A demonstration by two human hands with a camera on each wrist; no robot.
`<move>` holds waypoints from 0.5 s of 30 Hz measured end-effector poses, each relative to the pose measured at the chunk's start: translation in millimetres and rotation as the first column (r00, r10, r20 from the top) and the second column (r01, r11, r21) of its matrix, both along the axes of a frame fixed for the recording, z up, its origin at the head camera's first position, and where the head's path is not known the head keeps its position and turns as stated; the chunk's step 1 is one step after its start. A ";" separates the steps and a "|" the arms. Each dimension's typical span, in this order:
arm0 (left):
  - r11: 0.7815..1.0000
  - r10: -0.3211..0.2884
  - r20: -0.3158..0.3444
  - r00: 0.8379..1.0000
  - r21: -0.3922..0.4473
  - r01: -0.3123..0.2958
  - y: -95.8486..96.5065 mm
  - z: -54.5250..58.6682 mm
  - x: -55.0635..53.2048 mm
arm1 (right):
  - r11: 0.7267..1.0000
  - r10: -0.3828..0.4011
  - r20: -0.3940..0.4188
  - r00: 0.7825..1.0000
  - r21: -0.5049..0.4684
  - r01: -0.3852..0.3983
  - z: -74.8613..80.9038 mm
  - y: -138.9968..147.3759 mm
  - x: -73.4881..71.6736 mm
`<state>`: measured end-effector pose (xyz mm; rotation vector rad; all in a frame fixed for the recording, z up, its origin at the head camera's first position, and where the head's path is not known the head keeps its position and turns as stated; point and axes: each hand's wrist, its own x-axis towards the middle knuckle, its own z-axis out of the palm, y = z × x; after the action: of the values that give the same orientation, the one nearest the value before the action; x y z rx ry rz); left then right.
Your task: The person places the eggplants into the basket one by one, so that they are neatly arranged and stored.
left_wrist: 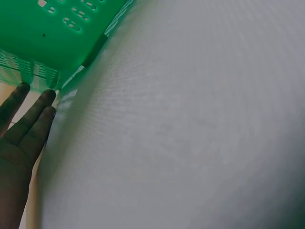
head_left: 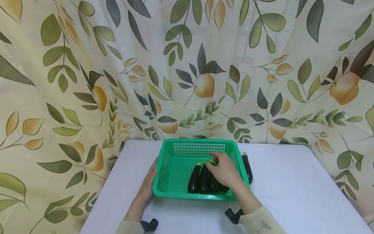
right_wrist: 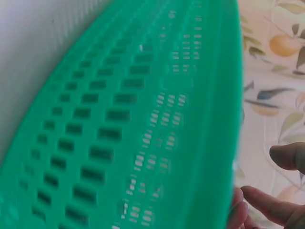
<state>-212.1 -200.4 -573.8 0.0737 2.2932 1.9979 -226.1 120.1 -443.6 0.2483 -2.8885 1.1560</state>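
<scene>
1. Head view: I have the right hand (head_left: 224, 170) inside the green perforated basket (head_left: 201, 196), over the dark eggplants (head_left: 194, 179). The right wrist view shows thumb and forefinger parted, nothing pinched between them; the rim partly hides the other fingers.
2. The left hand (head_left: 148, 182) rests straight-fingered against the basket's left wall, gripping nothing. I judge that bracing enough; pressing harder could slide the basket.
3. The eggplants lie side by side in the basket's right part, by its near wall, their visible stem ends pointing away. I'd handle each near the stem and lower it gently, since glossy skin may slip.
4. Outside, just beyond the right wall, a lone eggplant (head_left: 247, 168) lies on the white tablecloth (head_left: 292, 182). I'd lift the wrist well clear of the rim there.
</scene>
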 end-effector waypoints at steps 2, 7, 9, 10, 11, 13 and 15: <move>1.000 0.003 -0.008 1.000 -0.005 -0.003 0.1 0.2 1.2 | 1.000 0.003 0.006 1.000 -0.004 -0.003 2.5 8.5 -1.3; 0.999 0.032 -0.027 0.999 -0.026 -0.033 1.3 2.3 0.8 | 1.000 -0.006 0.002 1.000 0.011 0.006 9.8 32.3 -4.1; 0.998 0.047 -0.027 0.999 -0.043 -0.048 1.2 2.5 0.3 | 1.000 -0.016 -0.006 1.000 0.023 0.016 12.3 41.1 -4.7; 0.997 0.053 -0.023 0.998 -0.051 -0.054 1.1 2.4 0.2 | 0.999 -0.020 -0.009 1.000 0.026 0.020 13.1 45.3 -4.6; 0.997 0.059 -0.017 0.998 -0.057 -0.060 0.9 2.4 0.2 | 0.999 -0.025 -0.010 1.000 0.029 0.025 13.8 49.2 -4.6; 0.996 0.065 -0.007 0.998 -0.064 -0.066 0.5 1.7 0.1 | 0.999 -0.035 -0.011 0.999 0.038 0.035 14.3 56.4 -4.2; 0.996 0.065 0.002 0.998 -0.061 -0.065 0.1 0.9 0.0 | 0.998 -0.039 -0.016 0.999 0.042 0.039 13.5 63.0 -4.2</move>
<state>-212.0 -200.3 -572.9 -0.0101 2.3821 1.9537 -230.3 183.0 -430.1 0.1996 -2.8936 1.0833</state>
